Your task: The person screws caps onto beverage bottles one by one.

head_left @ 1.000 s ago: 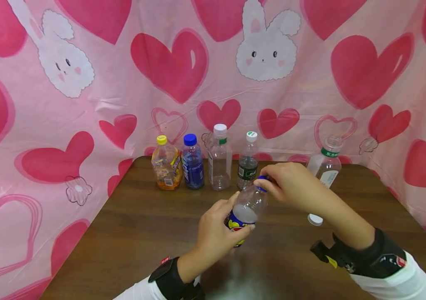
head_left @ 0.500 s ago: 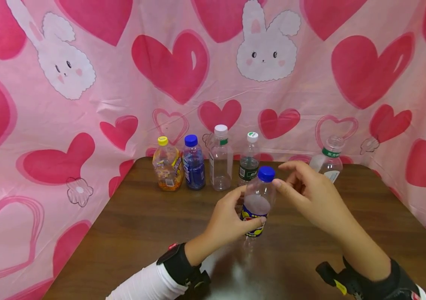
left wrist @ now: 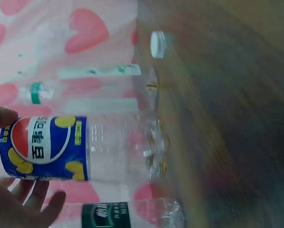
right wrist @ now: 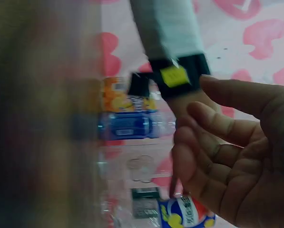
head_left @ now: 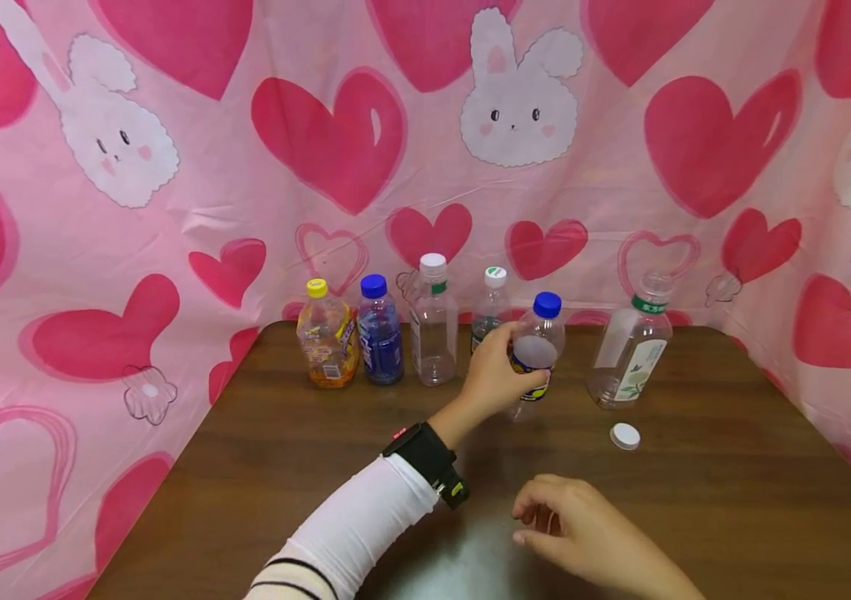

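My left hand (head_left: 498, 372) grips a clear plastic bottle (head_left: 536, 350) round its blue label with yellow lemons. A blue cap tops this bottle, and in the left wrist view its label (left wrist: 44, 148) shows between thumb and fingers. Just behind it stands a clear bottle with a dark green label (left wrist: 106, 216) and a white cap. Nearer the front, my right hand (head_left: 575, 525) hovers over the table with loosely curled fingers and nothing in them. To the right is an uncapped bottle (head_left: 631, 354) with a green neck band; a white cap (head_left: 625, 436) lies in front of it.
At the back left stand a yellow-capped bottle (head_left: 327, 342), a blue bottle (head_left: 381, 342) and a clear white-capped bottle (head_left: 435, 333), side by side. Behind the wooden table (head_left: 260, 475) hangs a pink curtain (head_left: 230, 179) printed with hearts and rabbits.
My right hand has left the blue cap and drawn back toward the front. My left hand has carried the bottle away from me, to the back row, between the green-labelled and uncapped bottles.
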Demonstrator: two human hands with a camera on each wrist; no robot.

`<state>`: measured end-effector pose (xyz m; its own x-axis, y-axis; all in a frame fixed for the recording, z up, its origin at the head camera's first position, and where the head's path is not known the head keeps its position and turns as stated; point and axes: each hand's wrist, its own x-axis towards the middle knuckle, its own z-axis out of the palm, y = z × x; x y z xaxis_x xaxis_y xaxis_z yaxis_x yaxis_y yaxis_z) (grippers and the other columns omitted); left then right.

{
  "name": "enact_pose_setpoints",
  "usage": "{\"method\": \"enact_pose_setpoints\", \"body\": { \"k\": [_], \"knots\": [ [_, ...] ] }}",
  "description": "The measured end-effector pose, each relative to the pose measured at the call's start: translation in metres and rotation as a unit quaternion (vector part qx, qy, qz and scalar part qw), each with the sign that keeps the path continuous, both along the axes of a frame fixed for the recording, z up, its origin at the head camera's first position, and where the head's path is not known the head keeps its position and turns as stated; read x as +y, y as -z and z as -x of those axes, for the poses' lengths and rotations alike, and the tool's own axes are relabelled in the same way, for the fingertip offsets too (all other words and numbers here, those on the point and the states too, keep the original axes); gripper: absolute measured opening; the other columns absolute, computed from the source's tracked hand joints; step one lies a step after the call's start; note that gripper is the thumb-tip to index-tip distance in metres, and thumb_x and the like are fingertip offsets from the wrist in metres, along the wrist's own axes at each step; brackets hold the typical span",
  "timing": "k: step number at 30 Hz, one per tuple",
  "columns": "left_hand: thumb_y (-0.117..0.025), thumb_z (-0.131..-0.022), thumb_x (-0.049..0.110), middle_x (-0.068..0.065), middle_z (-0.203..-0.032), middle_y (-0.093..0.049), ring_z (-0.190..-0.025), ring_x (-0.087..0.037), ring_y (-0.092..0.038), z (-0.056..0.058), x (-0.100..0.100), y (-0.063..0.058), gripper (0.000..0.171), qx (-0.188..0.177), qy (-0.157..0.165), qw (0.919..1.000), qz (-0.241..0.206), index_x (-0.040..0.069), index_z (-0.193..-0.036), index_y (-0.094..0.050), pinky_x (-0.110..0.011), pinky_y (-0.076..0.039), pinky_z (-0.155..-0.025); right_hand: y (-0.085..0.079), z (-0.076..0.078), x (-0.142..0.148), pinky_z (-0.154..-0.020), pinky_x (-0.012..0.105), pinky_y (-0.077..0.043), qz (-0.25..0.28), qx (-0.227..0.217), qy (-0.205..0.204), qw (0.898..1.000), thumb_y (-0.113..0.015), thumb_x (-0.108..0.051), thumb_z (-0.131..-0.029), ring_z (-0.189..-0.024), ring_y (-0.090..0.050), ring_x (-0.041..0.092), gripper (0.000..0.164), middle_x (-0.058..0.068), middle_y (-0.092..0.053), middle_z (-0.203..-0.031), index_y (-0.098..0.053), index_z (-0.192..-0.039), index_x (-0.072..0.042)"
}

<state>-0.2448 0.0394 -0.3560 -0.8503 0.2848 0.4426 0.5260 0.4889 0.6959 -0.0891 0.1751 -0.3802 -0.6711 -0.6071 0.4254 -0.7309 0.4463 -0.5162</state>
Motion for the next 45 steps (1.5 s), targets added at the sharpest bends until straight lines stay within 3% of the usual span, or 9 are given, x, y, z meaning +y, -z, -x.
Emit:
{"method": "enact_pose_setpoints", "body": {
  "k": [4,8,12,18,23,28,40,43,45],
  "knots": [
    [-0.083,-0.077,0.031,-0.009,-0.125,-0.06,-0.113,-0.021,-0.057,0.013,0.017,0.005,0.071,-0.02,-0.012,0.9996,0.016,0.008,-0.136,-0.051,-0.033,-0.051,-0.091,0.01,-0.002,0.0,-0.064,0.022,-0.049,-0.057,-0.001,-0.008,0.998,-0.078,-0.02,-0.084,-0.078,-0.054,0.001,0.019,-0.014,-0.056,-0.091,-0.064,-0.097,-0.018],
    [-0.082,-0.078,0.033,-0.01,-0.129,-0.059,-0.118,-0.023,-0.056,0.019,0.029,0.009,0.075,-0.03,-0.034,0.998,0.043,0.008,-0.14,-0.048,-0.037,-0.049,-0.096,0.012,-0.004,0.0,-0.077,0.026,-0.052,-0.094,-0.058,-0.059,0.992,-0.071,-0.027,-0.09,-0.092,-0.056,0.007,0.022,-0.011,-0.056,-0.104,-0.065,-0.109,-0.017],
    [-0.082,-0.078,0.033,-0.01,-0.127,-0.061,-0.115,-0.023,-0.059,0.026,0.037,0.014,0.078,-0.008,-0.063,0.9958,0.065,0.008,-0.141,-0.044,-0.035,-0.05,-0.095,0.014,-0.005,0.0,-0.083,0.027,-0.052,-0.102,-0.081,-0.078,0.988,-0.07,-0.029,-0.091,-0.098,-0.056,0.009,0.025,-0.01,-0.054,-0.11,-0.064,-0.113,-0.018],
    [-0.082,-0.079,0.034,-0.013,-0.117,-0.065,-0.101,-0.026,-0.066,0.037,0.047,0.021,0.084,0.04,-0.105,0.9907,0.077,0.009,-0.143,-0.035,-0.035,-0.053,-0.088,0.018,-0.004,-0.001,-0.08,0.024,-0.051,-0.1,-0.063,-0.109,0.987,-0.07,-0.025,-0.091,-0.097,-0.055,0.008,0.027,-0.008,-0.053,-0.11,-0.062,-0.115,-0.016],
    [-0.081,-0.08,0.037,-0.012,-0.117,-0.06,-0.094,-0.025,-0.066,0.045,0.057,0.022,0.087,0.076,-0.152,0.9787,0.115,0.007,-0.145,-0.031,-0.035,-0.055,-0.084,0.021,-0.003,-0.002,-0.082,0.022,-0.05,-0.093,-0.054,-0.128,0.986,-0.071,-0.023,-0.091,-0.097,-0.055,0.008,0.028,-0.007,-0.053,-0.109,-0.061,-0.116,-0.015],
    [-0.081,-0.08,0.037,-0.01,-0.112,-0.066,-0.089,-0.024,-0.068,0.045,0.064,0.018,0.092,0.092,-0.197,0.9637,0.155,0.005,-0.148,-0.028,-0.036,-0.057,-0.076,0.019,-0.002,-0.001,-0.083,0.024,-0.051,-0.097,-0.1,-0.128,0.982,-0.068,-0.026,-0.093,-0.098,-0.055,0.008,0.027,-0.006,-0.054,-0.109,-0.061,-0.117,-0.016],
    [-0.082,-0.078,0.035,-0.012,-0.112,-0.067,-0.09,-0.025,-0.068,0.056,0.066,0.025,0.093,0.098,-0.202,0.9661,0.128,0.004,-0.147,-0.028,-0.037,-0.057,-0.079,0.018,0.001,-0.002,-0.084,0.024,-0.051,-0.113,-0.18,-0.131,0.968,-0.065,-0.033,-0.094,-0.097,-0.055,0.007,0.03,-0.006,-0.056,-0.109,-0.061,-0.118,-0.014],
    [-0.081,-0.079,0.038,-0.011,-0.113,-0.066,-0.09,-0.024,-0.068,0.052,0.064,0.028,0.089,0.132,-0.214,0.9605,0.119,0.001,-0.144,-0.033,-0.036,-0.056,-0.078,0.02,0.002,-0.002,-0.084,0.023,-0.051,-0.112,-0.186,-0.133,0.967,-0.065,-0.033,-0.095,-0.097,-0.055,0.006,0.03,-0.006,-0.056,-0.109,-0.061,-0.118,-0.015],
    [-0.081,-0.079,0.037,-0.012,-0.112,-0.065,-0.091,-0.024,-0.067,0.047,0.062,0.03,0.08,0.188,-0.221,0.9509,0.109,-0.001,-0.138,-0.042,-0.034,-0.056,-0.079,0.023,0.002,-0.002,-0.083,0.023,-0.051,-0.108,-0.173,-0.139,0.969,-0.065,-0.031,-0.094,-0.097,-0.055,0.006,0.03,-0.006,-0.056,-0.109,-0.061,-0.118,-0.014]
  ]
}}
